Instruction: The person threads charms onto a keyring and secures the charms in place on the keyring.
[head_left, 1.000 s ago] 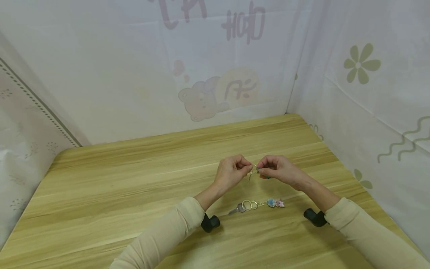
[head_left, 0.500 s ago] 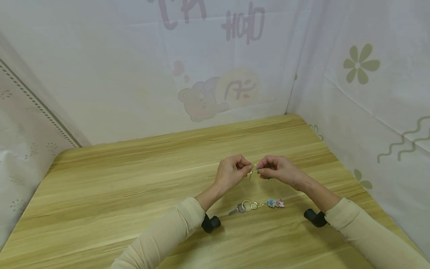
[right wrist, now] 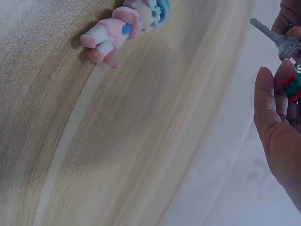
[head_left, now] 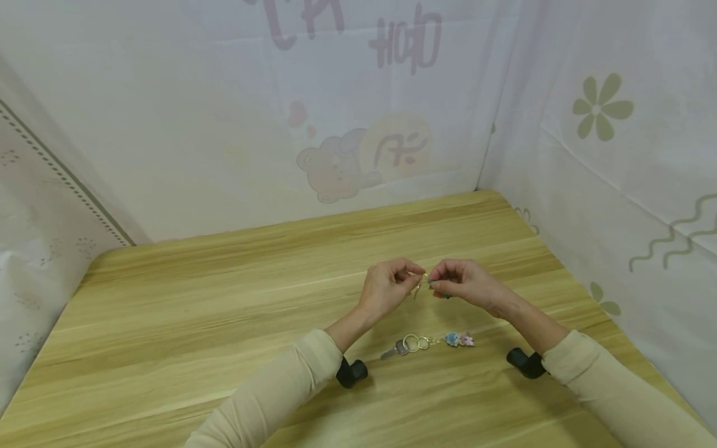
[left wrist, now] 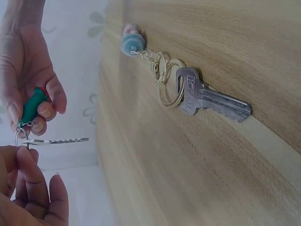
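Note:
Both hands are raised over the table, fingertips close together. My left hand [head_left: 386,287] pinches a small metal key ring [left wrist: 17,136] between thumb and fingers. From that ring a silver key [left wrist: 61,141] sticks out, its toothed blade also plain in the right wrist view. A green charm with red trim [left wrist: 33,106] hangs on a short chain from the ring, and my right hand [head_left: 469,287] holds it in curled fingers. Below the hands lies a second keychain: a grey key [left wrist: 189,92], linked gold rings [head_left: 411,341], and a blue and pink figure charm [right wrist: 113,35].
The wood-grain table [head_left: 224,298] reaches back to a printed cloth wall [head_left: 224,155], with another cloth wall [head_left: 616,186] on the right. A black curved piece [head_left: 351,373] shows by the left sleeve, and a similar black piece [head_left: 525,362] by the right sleeve.
The left fingers have shifted slightly on the ring, the index fingertip reaching a little farther toward the right hand. The right hand and the keychain on the table stay put.

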`<move>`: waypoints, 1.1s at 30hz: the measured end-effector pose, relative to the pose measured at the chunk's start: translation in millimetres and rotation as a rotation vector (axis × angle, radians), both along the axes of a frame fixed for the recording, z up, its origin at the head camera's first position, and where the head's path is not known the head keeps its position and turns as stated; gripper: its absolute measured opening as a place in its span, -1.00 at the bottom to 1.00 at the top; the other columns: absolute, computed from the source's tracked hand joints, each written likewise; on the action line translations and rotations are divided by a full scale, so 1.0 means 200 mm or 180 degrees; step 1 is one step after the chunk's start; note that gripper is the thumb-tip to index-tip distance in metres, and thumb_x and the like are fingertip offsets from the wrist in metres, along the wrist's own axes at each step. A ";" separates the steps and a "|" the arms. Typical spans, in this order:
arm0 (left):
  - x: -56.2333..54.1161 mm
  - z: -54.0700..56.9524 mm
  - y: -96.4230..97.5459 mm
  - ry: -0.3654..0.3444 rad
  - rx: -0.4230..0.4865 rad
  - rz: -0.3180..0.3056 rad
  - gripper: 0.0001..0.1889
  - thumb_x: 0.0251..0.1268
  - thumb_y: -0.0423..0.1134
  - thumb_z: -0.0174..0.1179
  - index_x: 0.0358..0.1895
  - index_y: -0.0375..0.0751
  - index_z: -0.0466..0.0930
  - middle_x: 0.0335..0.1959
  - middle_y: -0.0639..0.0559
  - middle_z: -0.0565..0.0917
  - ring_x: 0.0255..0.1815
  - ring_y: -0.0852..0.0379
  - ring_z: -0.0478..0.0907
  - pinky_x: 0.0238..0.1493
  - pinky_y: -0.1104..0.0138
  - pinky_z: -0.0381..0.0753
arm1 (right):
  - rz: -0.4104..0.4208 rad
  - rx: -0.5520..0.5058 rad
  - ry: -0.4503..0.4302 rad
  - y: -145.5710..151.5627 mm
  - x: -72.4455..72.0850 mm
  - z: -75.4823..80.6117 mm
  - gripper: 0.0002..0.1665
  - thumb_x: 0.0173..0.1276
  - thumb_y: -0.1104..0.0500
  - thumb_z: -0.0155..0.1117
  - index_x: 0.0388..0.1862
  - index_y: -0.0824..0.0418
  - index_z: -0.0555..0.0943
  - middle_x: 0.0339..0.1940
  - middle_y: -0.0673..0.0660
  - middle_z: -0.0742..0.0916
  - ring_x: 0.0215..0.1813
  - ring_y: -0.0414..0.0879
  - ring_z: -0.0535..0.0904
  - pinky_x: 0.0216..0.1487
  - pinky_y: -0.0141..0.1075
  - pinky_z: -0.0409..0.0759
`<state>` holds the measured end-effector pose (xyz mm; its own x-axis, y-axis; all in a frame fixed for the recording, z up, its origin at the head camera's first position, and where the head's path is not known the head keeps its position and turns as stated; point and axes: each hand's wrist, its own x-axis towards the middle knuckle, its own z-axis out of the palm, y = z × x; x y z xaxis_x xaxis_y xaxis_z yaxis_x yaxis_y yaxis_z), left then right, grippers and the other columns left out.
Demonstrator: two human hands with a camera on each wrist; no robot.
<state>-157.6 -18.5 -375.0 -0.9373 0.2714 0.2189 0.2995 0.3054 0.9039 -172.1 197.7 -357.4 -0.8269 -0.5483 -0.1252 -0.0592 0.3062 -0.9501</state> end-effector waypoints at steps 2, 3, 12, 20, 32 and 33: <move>0.00 0.00 0.00 -0.0034 0.0021 0.0007 -0.93 0.42 -0.44 0.33 -0.16 -0.36 0.78 -0.41 -0.25 0.77 -0.56 0.39 0.53 -0.55 0.51 0.44 | -0.0004 0.0006 0.0002 0.00 0.00 0.00 -0.85 0.58 0.42 0.14 -0.02 0.55 0.53 -0.16 0.16 0.67 -0.14 -0.18 0.65 0.01 -0.25 0.69; 0.00 0.00 0.00 -0.0058 0.0026 0.0016 -0.93 0.41 -0.44 0.34 -0.17 -0.36 0.79 -0.40 -0.24 0.78 -0.54 0.38 0.55 -0.53 0.51 0.47 | -0.0008 0.0008 0.0002 0.00 0.00 0.00 -0.85 0.58 0.41 0.14 -0.02 0.55 0.53 -0.17 0.15 0.67 -0.13 -0.18 0.65 0.02 -0.25 0.69; 0.00 0.01 0.00 -0.0185 -0.0013 0.0135 -0.94 0.40 -0.42 0.36 -0.24 -0.34 0.79 -0.42 -0.10 0.79 -0.50 0.28 0.66 -0.49 0.50 0.55 | -0.0033 0.0011 0.0005 0.00 0.00 0.00 -0.86 0.58 0.40 0.15 -0.03 0.53 0.53 -0.16 0.20 0.67 -0.13 -0.14 0.65 0.01 -0.25 0.69; 0.00 0.01 0.00 -0.0128 -0.0066 0.0213 -0.94 0.39 -0.43 0.36 -0.28 -0.33 0.79 -0.43 -0.11 0.79 -0.54 0.33 0.61 -0.54 0.53 0.48 | -0.0041 -0.0019 -0.0001 0.00 0.00 0.00 -0.87 0.57 0.41 0.16 -0.04 0.52 0.53 -0.16 0.23 0.66 -0.14 -0.15 0.65 0.00 -0.25 0.68; 0.01 0.02 0.01 -0.0152 -0.0003 0.0339 -0.93 0.37 -0.43 0.36 -0.31 -0.32 0.78 -0.45 -0.16 0.79 -0.56 0.27 0.64 -0.57 0.52 0.46 | -0.0067 -0.0009 0.0054 -0.01 0.01 0.00 -0.85 0.57 0.42 0.16 -0.01 0.55 0.53 -0.13 0.27 0.67 -0.12 -0.14 0.67 -0.01 -0.26 0.69; 0.01 0.02 0.01 -0.0162 -0.0001 0.0340 -0.93 0.37 -0.43 0.36 -0.31 -0.32 0.79 -0.45 -0.14 0.79 -0.55 0.26 0.65 -0.56 0.52 0.46 | -0.0067 -0.0011 0.0056 -0.01 0.01 0.00 -0.84 0.57 0.42 0.15 -0.01 0.55 0.53 -0.13 0.28 0.67 -0.12 -0.15 0.67 -0.01 -0.26 0.69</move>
